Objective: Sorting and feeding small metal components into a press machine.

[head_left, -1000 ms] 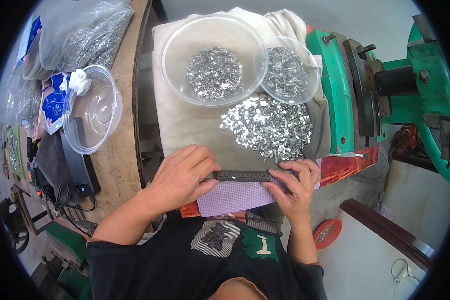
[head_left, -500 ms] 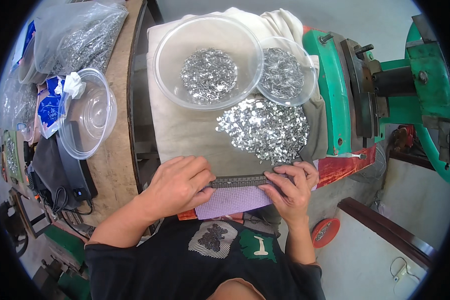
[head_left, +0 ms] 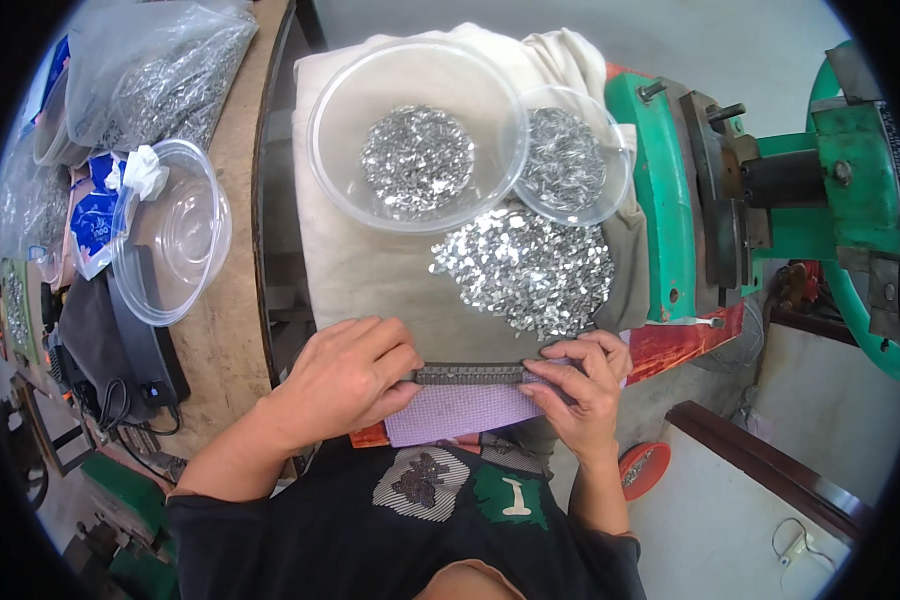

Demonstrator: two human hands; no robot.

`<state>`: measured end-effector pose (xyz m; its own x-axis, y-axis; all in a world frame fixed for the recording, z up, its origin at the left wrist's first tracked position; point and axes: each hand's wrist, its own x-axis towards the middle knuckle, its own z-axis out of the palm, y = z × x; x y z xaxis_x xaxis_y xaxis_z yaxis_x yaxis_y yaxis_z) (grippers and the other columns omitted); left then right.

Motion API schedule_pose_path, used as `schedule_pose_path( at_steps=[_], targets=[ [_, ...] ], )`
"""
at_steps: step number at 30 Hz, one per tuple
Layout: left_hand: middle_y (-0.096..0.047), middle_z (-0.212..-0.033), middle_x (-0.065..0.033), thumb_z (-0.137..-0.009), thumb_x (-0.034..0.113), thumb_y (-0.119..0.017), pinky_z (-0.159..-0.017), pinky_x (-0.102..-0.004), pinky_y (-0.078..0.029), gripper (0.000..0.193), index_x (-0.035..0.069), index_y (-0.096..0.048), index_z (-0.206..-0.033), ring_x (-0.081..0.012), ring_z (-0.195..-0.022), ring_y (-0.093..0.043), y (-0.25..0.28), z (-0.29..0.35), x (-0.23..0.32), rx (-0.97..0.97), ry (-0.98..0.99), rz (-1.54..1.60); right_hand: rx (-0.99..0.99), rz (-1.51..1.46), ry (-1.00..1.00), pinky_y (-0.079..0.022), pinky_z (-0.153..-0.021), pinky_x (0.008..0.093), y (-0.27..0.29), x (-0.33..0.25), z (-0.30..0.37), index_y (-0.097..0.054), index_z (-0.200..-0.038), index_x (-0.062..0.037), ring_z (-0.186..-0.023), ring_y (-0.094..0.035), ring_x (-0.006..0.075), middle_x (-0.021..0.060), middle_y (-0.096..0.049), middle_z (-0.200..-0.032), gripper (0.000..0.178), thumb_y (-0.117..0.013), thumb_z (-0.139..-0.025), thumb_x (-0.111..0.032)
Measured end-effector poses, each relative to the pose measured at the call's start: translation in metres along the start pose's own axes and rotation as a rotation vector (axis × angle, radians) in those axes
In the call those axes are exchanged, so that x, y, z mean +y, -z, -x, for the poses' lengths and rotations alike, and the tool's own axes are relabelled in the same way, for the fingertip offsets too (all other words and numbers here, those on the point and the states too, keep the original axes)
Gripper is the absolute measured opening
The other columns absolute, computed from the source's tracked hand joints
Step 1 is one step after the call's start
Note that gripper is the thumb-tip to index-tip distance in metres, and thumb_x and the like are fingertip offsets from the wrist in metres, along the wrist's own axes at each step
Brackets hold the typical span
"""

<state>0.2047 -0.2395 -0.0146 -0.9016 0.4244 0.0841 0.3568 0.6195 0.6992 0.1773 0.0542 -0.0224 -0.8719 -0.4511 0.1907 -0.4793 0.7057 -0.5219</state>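
Note:
A narrow dark grey slotted metal strip lies crosswise in front of me at the edge of a purple cloth. My left hand pinches its left end between thumb and fingers. At the other end my right hand grips it with thumb and index finger, the remaining fingers bent. Just beyond the strip, a loose heap of small shiny metal pieces lies on the grey-beige cloth. Some tiny bits seem to sit in the strip's slots, too small to make out.
Behind the heap stand a large clear tub and a smaller clear bowl, both holding metal pieces. A green machine is close on the right. On the left, a wooden table carries an empty clear bowl. A red bowl sits lower right.
The whole view has shifted slightly, so most things appear a little lower. Both hands keep hold of the slotted strip's ends, with little other movement visible.

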Motion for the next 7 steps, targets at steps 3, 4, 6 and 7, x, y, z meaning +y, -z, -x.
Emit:
schedule_pose_path(
  at_steps=[3,4,6,7],
  targets=[
    [-0.058,-0.092,-0.0066,-0.072,0.015,-0.079,-0.073,-0.0366,-0.051,0.025,0.006,-0.065,-0.09,-0.0264,-0.084,-0.061,-0.0002,-0.0007,0.0001,0.012,0.001,0.03,-0.005,-0.007,-0.027,-0.035,-0.093,0.0398,-0.0006,-0.0039,-0.0043,-0.081,-0.087,-0.015,-0.105,-0.053,0.0246,-0.0039,-0.067,-0.096,0.025,-0.088,-0.064,-0.024],
    [-0.059,-0.093,-0.007,-0.072,0.016,-0.079,-0.073,-0.0367,-0.051,0.025,0.006,-0.066,-0.091,-0.0273,-0.085,-0.061,-0.0004,-0.0004,0.0014,0.033,0.003,0.039,-0.014,0.003,-0.026,-0.034,-0.092,0.0391,-0.0004,-0.0057,-0.0056,-0.081,-0.087,-0.0153,-0.104,-0.053,0.0235,-0.0043,-0.067,-0.096,0.025,-0.088,-0.065,-0.023],
    [-0.059,-0.095,-0.0076,-0.074,0.016,-0.079,-0.074,-0.0374,-0.052,0.024,0.007,-0.066,-0.093,-0.0277,-0.086,-0.061,-0.0034,-0.0011,0.004,0.045,-0.036,0.034,-0.034,0.019,-0.03,-0.033,-0.092,0.0382,0.0025,-0.007,-0.0083,-0.081,-0.088,-0.0158,-0.102,-0.054,0.0215,-0.0049,-0.067,-0.096,0.023,-0.087,-0.067,-0.023],
    [-0.06,-0.096,-0.0082,-0.076,0.017,-0.078,-0.075,-0.038,-0.052,0.023,0.009,-0.067,-0.095,-0.0282,-0.086,-0.062,-0.0065,-0.0007,0.0053,0.05,-0.059,0.033,-0.023,0.028,-0.027,-0.033,-0.092,0.0382,0.0039,-0.0064,-0.0103,-0.081,-0.088,-0.0158,-0.102,-0.054,0.0215,-0.0049,-0.067,-0.096,0.023,-0.087,-0.067,-0.023]
  ],
)
